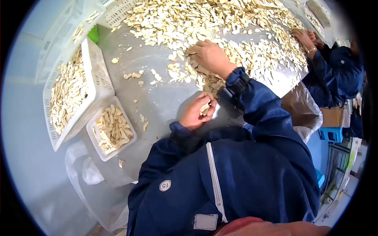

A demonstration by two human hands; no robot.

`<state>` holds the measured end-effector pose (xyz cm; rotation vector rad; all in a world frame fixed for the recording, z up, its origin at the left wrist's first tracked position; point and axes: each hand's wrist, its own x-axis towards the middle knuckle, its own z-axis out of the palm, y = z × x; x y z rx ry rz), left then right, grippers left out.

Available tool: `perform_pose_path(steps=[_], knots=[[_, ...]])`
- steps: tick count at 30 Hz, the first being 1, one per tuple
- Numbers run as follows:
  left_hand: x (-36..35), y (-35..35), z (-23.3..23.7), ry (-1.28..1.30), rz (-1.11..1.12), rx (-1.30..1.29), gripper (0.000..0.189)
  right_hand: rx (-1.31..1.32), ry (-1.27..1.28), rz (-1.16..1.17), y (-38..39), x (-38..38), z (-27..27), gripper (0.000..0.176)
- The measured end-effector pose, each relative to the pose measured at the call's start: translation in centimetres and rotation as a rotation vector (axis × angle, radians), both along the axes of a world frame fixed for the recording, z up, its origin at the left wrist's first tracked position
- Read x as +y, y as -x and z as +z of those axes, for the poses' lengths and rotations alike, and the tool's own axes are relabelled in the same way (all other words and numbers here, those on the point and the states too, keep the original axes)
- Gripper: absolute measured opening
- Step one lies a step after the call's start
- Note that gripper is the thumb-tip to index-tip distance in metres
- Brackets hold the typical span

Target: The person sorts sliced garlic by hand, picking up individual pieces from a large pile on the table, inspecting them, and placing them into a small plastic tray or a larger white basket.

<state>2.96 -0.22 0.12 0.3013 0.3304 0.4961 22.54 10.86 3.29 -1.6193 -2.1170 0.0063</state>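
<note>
Pale dried slices (204, 19) are heaped across the metal table. My left hand (197, 111) is closed near the table edge, its fingers curled round several pale slices (204, 108). Farther out, my right hand (210, 57) reaches over the near edge of the heap, back of the hand up. Its fingers are apart and touch the slices, with the fingertips partly hidden. A patch of shaded slices (212, 83) lies beneath my right wrist, between the two hands.
At the left, a white perforated basket (98, 72) and a small white tray (134, 137) hold slices. Loose slices (136, 74) dot the metal table (122, 90). At the right, another person's hands (305, 39) work at the heap. A clear plastic bag (301, 104) hangs nearby.
</note>
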Motion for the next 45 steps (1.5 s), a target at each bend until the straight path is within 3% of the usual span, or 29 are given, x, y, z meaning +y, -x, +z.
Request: perform_pose_path(steps=[2,5,6,9,10,14,18,21,30,33,34,38,45], knots=[[0.1,0.0,-0.5,0.004,-0.012,-0.045,0.013,-0.102,-0.035,-0.044,0.8,1.3,-0.7,0.024],[-0.1,0.1,-0.2,0.008,-0.002,-0.028,0.014,-0.087,0.087,-0.025,-0.3,1.4,-0.8,0.026],[-0.1,0.1,-0.1,0.005,-0.004,0.009,0.015,0.0,0.025,-0.017,-1.0,0.8,-0.6,0.027],[0.1,-0.1,0.0,-0.043,-0.02,0.019,0.016,0.134,0.418,-0.117,-3.3,-0.3,0.9,0.029],[0.1,-0.2,0.1,-0.035,-0.028,0.015,0.017,0.235,0.415,-0.061,-4.1,-0.7,0.9,0.029],[0.3,-0.3,0.2,-0.036,-0.046,-0.001,0.018,0.143,0.253,-0.214,-5.4,-1.4,1.2,0.028],[0.2,-0.2,0.0,-0.016,-0.033,-0.008,0.018,0.107,0.257,-0.14,-3.4,-2.0,1.9,0.024],[0.1,-0.2,0.1,-0.013,-0.021,-0.014,0.018,-0.044,0.063,-0.039,-2.4,-3.4,0.6,0.023],[0.0,-0.1,0.1,-0.003,-0.024,0.01,0.017,0.108,0.053,-0.068,-3.1,-9.8,2.7,0.023],[-0.1,0.0,0.0,-0.048,-0.018,0.034,0.017,0.237,0.14,-0.215,-4.7,-11.5,3.3,0.02],[0.0,0.0,0.0,-0.044,-0.03,0.035,0.017,0.214,0.068,-0.271,-5.3,-11.6,2.9,0.016],[-0.2,-0.1,0.6,-0.08,-0.017,0.082,0.017,0.219,0.168,-0.221,-5.3,-11.8,2.7,0.013],[-0.4,0.1,0.7,-0.118,0.002,0.087,0.016,0.041,0.073,-0.265,-3.1,-9.9,0.3,0.021]])
